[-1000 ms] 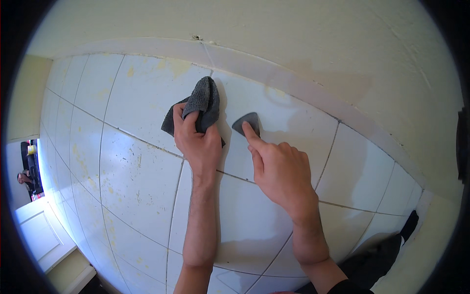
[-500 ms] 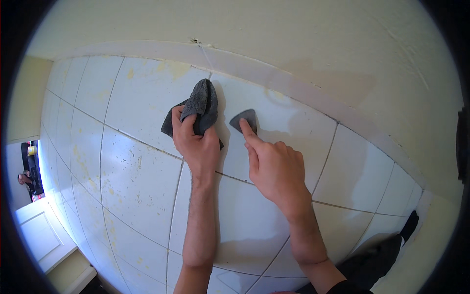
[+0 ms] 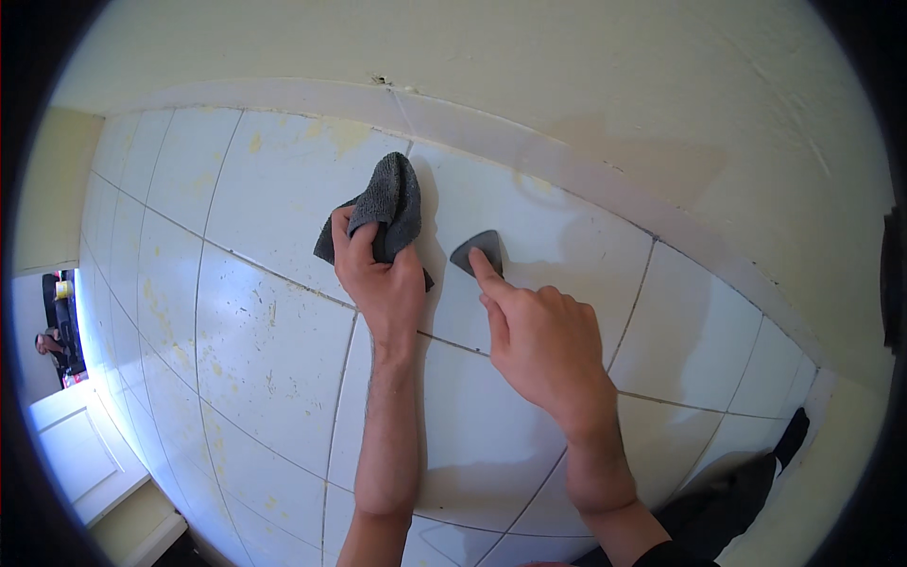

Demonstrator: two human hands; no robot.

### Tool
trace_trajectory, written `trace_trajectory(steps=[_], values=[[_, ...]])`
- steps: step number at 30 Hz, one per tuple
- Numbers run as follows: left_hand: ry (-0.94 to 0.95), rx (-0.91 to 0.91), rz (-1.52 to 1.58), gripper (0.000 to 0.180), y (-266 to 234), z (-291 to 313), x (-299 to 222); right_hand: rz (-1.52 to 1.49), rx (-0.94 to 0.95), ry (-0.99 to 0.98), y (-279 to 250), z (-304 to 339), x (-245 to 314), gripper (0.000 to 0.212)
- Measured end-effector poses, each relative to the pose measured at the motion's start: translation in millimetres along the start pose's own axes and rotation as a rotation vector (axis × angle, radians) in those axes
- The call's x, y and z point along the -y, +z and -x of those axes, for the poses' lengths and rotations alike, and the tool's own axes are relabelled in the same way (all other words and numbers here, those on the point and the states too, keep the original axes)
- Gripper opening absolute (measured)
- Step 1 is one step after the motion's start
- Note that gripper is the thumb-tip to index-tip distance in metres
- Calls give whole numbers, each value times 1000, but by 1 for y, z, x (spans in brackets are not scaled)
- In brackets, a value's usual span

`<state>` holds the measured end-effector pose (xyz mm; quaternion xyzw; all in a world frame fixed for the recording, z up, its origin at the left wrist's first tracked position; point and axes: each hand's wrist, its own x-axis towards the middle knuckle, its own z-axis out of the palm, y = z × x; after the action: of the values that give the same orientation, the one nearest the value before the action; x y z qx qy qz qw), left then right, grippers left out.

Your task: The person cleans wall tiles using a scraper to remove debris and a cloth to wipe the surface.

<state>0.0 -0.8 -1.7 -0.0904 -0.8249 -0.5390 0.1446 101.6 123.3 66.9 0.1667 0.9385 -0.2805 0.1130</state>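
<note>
White floor tiles (image 3: 491,397) with dark joints lie under both hands. My left hand (image 3: 383,283) is closed around a bunched dark grey cloth (image 3: 389,194), which rests on a tile near the wall. To its right, my right hand (image 3: 548,345) grips a scraper (image 3: 484,244) with a grey, roughly triangular blade. The index finger is stretched along the blade, and the other fingers are curled in. Most of the scraper's handle is hidden in the palm. The blade is low over the tile, and I cannot tell whether it touches.
A pale skirting (image 3: 529,137) and a cream wall run along the far side. Yellowish stains and dark specks (image 3: 265,312) mark the tiles at left. A white panelled door (image 3: 80,444) stands at lower left. My dark-clothed leg (image 3: 727,506) is at lower right.
My right hand has drawn the scraper slightly back toward me and to the right. The left hand with the cloth has stayed nearly in place.
</note>
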Motion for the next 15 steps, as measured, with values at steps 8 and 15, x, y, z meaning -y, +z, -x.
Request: trace_trajectory(steps=[8, 15], values=[[13, -3, -3, 18, -1, 0, 0, -54, -23, -26, -6, 0, -10, 46], [-4, 8, -25, 17, 0, 1, 0, -83, 14, -25, -9, 0, -14, 45]])
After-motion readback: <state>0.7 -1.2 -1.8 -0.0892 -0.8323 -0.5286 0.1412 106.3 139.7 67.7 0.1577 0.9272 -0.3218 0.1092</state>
